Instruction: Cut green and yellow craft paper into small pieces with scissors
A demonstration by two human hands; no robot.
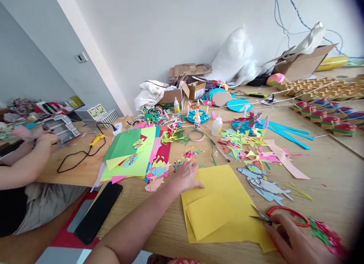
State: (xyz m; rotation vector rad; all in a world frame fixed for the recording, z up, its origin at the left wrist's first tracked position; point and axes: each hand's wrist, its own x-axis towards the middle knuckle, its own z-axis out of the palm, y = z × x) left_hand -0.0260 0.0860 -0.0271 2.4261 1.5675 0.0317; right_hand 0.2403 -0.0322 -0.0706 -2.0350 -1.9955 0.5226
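My left hand [186, 177] lies at the upper left corner of a large yellow paper sheet [222, 180], thumb spread over its edge and fingers reaching toward a small pile of colourful paper bits [190, 154]. Nothing shows in that hand. On the sheet lies a smaller folded yellow piece [209, 216]. My right hand [287, 235] holds red-handled scissors [292, 210], their blades parted over the sheet's right edge. Grey-blue paper fish [267, 186] lie just beyond, and more paper fish [157, 171] in pink, blue and yellow sit left of my left hand.
Coloured paper sheets [125, 146] and a black phone [98, 213] are to the left. Glue bottles [217, 125], a tape roll [196, 135] and paper scraps [244, 139] cover the middle. Egg trays [315, 89] stand far right. Another person's arm [28, 161] is at left.
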